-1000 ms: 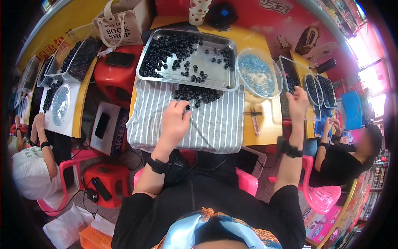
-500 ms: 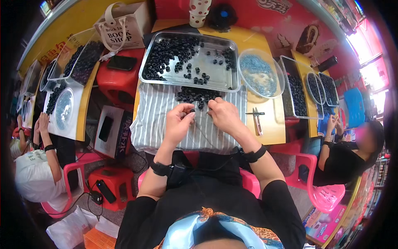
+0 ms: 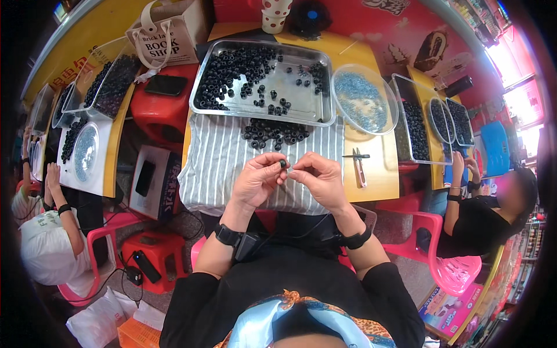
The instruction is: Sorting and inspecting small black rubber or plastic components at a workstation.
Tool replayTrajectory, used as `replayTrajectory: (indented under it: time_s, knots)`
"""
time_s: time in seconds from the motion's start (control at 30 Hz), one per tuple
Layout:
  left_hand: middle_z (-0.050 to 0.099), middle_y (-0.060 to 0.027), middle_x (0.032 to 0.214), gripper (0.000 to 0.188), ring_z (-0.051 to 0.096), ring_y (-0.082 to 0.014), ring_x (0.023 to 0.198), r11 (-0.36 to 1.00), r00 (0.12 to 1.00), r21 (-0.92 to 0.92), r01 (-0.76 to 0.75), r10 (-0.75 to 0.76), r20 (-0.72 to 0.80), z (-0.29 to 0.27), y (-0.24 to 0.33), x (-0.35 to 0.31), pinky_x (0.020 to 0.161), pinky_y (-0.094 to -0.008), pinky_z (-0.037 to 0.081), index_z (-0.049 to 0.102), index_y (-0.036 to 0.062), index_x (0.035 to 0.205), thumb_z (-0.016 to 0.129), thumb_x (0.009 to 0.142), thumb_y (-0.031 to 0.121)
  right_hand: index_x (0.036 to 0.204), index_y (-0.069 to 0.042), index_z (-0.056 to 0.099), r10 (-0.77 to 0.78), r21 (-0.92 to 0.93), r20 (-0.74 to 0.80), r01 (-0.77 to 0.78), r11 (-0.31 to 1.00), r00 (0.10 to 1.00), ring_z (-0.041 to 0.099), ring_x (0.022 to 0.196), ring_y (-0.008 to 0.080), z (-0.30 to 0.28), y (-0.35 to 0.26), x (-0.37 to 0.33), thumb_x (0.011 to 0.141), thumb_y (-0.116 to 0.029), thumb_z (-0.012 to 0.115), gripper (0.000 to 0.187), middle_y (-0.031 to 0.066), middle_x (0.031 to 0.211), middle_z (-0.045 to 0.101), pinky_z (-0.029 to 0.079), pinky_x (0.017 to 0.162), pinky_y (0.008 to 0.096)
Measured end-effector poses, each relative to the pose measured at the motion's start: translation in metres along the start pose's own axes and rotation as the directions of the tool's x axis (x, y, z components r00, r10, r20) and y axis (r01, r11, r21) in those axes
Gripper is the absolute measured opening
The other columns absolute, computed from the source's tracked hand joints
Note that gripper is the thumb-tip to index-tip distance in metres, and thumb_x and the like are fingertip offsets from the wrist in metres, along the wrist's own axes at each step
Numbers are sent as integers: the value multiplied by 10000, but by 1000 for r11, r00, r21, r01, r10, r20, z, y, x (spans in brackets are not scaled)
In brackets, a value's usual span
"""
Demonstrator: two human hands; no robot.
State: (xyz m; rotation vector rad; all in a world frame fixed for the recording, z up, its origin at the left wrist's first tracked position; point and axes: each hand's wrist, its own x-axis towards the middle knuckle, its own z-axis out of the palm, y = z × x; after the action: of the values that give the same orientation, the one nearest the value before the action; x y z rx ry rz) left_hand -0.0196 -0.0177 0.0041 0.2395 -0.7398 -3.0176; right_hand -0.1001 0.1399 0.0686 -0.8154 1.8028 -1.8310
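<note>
Pinched between the thumb and forefinger of my left hand (image 3: 254, 181) is a black bead (image 3: 283, 163). Close beside it, my right hand (image 3: 321, 181) has its thumb and forefinger pressed together; what they grip is too small to make out. Both hands are over the grey striped cloth (image 3: 212, 153), near its front edge. Just beyond them a loose pile of black beads (image 3: 272, 136) lies on the cloth. Behind that stands a shallow clear tray (image 3: 299, 104) with many more black beads, mostly in its left half.
Right of the tray, a round clear tub (image 3: 380, 124) contains tiny blue beads. Thread snips (image 3: 359, 169) lie on the yellow table (image 3: 383, 180). A phone (image 3: 166, 85) rests on a red stool at left. People sit at work on both sides, with bead boxes (image 3: 419, 136) near them.
My hands have come together and drawn back toward me, away from the bead pile. The left has turned and still holds a black bead; the right has left the pile's edge and now pinches beside the bead.
</note>
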Motion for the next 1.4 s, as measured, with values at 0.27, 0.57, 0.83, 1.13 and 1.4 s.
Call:
replayTrajectory:
  time_s: [0.27, 0.57, 0.83, 1.13, 1.4]
  knots:
    - [645, -96, 938, 218, 616, -145, 757, 1000, 999, -5, 4, -4, 39, -2, -2, -3, 656, -231, 520, 625, -15, 1097, 627, 906, 89, 960, 21, 658, 110, 149, -49, -102, 984, 993, 576, 746, 66, 0, 12, -7, 860, 39, 618, 109, 17, 849, 603, 458, 644, 211]
    - [631, -82, 902, 150, 624, -138, 712, 997, 998, 57, -55, 53, 38, 0, -5, -2, 620, -225, 517, 607, 25, 941, 701, 851, 100, 961, 24, 658, 73, 160, -58, -63, 985, 996, 561, 744, 59, 7, 16, -10, 857, 53, 617, 115, 15, 860, 592, 447, 647, 207]
    - [643, -60, 827, 176, 608, -108, 638, 957, 992, 264, -119, 123, 1, 2, -10, -6, 523, -198, 479, 620, 20, 928, 740, 800, 38, 924, 35, 662, 29, 94, -84, -21, 995, 996, 555, 734, 70, 9, 5, -12, 839, 61, 633, 94, 22, 833, 583, 444, 641, 205]
    - [642, -38, 718, 169, 583, -75, 557, 924, 993, 368, -106, 116, -6, 8, -11, -10, 466, -182, 448, 632, 9, 910, 751, 797, 53, 866, 31, 655, 24, -9, 52, -24, 1000, 998, 569, 689, 99, 1, 7, -9, 815, 71, 627, 71, 51, 775, 596, 447, 608, 228]
    - [637, -66, 867, 173, 606, -92, 655, 905, 991, 403, -135, 126, 50, 8, -11, -8, 534, -200, 479, 669, -32, 1006, 682, 853, 47, 822, 33, 642, -131, -278, 39, 136, 951, 991, 542, 645, 114, -3, 4, -6, 770, 75, 653, 68, 58, 717, 587, 426, 573, 260]
